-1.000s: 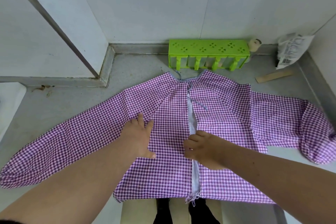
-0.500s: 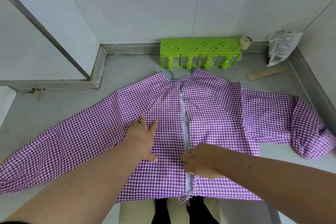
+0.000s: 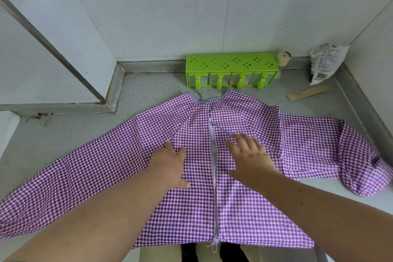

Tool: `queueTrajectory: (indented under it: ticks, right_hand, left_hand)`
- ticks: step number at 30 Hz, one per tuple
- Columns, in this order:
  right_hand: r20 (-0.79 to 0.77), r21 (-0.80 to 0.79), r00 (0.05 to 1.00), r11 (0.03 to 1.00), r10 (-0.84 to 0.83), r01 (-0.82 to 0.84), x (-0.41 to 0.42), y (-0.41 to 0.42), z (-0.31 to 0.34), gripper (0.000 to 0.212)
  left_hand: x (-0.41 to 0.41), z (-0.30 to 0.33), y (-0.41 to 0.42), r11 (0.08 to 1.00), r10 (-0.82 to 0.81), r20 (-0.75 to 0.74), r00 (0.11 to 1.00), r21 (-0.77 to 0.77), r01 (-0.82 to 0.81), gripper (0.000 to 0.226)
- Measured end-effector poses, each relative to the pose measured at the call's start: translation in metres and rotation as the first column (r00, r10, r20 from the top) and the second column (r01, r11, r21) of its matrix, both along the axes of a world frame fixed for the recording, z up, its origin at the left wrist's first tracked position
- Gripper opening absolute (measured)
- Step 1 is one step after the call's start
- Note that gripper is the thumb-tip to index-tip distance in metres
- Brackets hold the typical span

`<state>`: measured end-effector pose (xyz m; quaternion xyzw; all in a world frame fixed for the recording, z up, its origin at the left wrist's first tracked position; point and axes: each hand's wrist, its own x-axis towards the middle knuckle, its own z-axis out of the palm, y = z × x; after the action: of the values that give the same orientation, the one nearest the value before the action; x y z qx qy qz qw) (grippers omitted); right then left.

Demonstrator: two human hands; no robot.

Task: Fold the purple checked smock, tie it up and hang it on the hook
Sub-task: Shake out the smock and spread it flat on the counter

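The purple checked smock [image 3: 197,204] lies spread flat on a grey counter, back opening up, with a white seam running down its middle. Its left sleeve stretches to the lower left; the right sleeve lies out to the right and ends in a bunched cuff [image 3: 361,168]. A thin tie string [image 3: 221,128] lies near the neckline. My left hand [image 3: 170,166] presses flat on the cloth left of the seam. My right hand [image 3: 251,155] rests flat with fingers spread on the cloth right of the seam. No hook is in view.
A green plastic rack [image 3: 231,72] stands against the back wall behind the collar. A small roll [image 3: 284,59], a plastic bag [image 3: 325,64] and a strip of cardboard [image 3: 308,93] sit at the back right. A raised ledge [image 3: 63,106] borders the left.
My right hand let go of the seam edge it was pinching and moved up and right, now flat on the cloth. My left hand stayed pressed in place.
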<state>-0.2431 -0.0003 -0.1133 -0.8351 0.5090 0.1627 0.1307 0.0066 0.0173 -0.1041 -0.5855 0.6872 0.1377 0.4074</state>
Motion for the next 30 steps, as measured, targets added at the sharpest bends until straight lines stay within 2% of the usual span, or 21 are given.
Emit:
queueTrajectory:
  ticks: [1, 3, 8, 9, 11, 13, 15, 17, 20, 22, 25, 30]
  right_hand:
    - [-0.064, 0.065, 0.995, 0.994, -0.079, 0.083, -0.006, -0.006, -0.001, 0.105]
    - [-0.099, 0.145, 0.986, 0.978, -0.138, 0.151, -0.012, -0.010, -0.007, 0.119]
    - [-0.028, 0.247, 0.990, 0.959, -0.136, 0.139, -0.015, -0.009, -0.014, 0.115]
    - [0.008, 0.265, 0.993, 0.958, -0.116, 0.110, -0.015, -0.011, -0.014, 0.110]
    - [0.128, 0.250, 0.984, 0.964, -0.124, 0.089, -0.023, -0.016, -0.010, 0.085]
    - [0.271, 0.069, 0.950, 0.988, -0.153, 0.139, -0.038, -0.020, -0.007, 0.055]
    - [0.347, -0.134, 0.905, 0.943, -0.244, 0.306, -0.056, -0.021, -0.005, 0.046]
    - [0.355, -0.120, 0.828, 0.857, -0.434, 0.501, -0.075, -0.021, -0.007, 0.057]
    - [0.240, 0.084, 0.755, 0.788, -0.610, 0.610, -0.103, -0.020, -0.015, 0.070]
    - [0.177, 0.157, 0.759, 0.779, -0.627, 0.607, -0.122, -0.021, -0.019, 0.072]
    - [0.050, 0.159, 0.824, 0.819, -0.564, 0.551, -0.139, -0.023, -0.021, 0.083]
    - [-0.036, 0.136, 0.804, 0.794, -0.593, 0.592, -0.159, -0.029, -0.014, 0.110]
  left_hand:
    - [-0.002, 0.001, -0.002, 1.000, 0.001, -0.024, 1.000, -0.008, -0.002, 0.125]
    - [-0.007, 0.000, -0.005, 0.999, -0.008, -0.084, 0.996, -0.036, 0.005, 0.123]
    - [-0.035, -0.004, -0.015, 0.995, -0.067, -0.268, 0.961, -0.093, 0.043, 0.114]
    - [-0.041, -0.004, -0.016, 0.994, -0.084, -0.282, 0.956, -0.084, 0.063, 0.111]
    - [-0.053, -0.006, -0.021, 0.992, -0.119, -0.267, 0.956, -0.069, 0.104, 0.106]
    - [-0.063, -0.007, -0.026, 0.988, -0.149, -0.209, 0.966, -0.059, 0.140, 0.103]
    - [-0.071, -0.006, -0.031, 0.982, -0.186, -0.142, 0.972, -0.056, 0.180, 0.105]
    - [-0.074, -0.007, -0.034, 0.978, -0.207, -0.096, 0.974, -0.060, 0.201, 0.111]
    - [-0.074, -0.009, -0.035, 0.976, -0.211, -0.054, 0.976, -0.074, 0.207, 0.120]
    - [-0.075, -0.009, -0.036, 0.974, -0.219, -0.040, 0.975, -0.075, 0.216, 0.121]
    - [-0.077, -0.008, -0.036, 0.978, -0.202, -0.034, 0.979, -0.065, 0.200, 0.123]
    - [-0.080, -0.007, -0.038, 0.982, -0.180, -0.023, 0.983, -0.053, 0.179, 0.126]
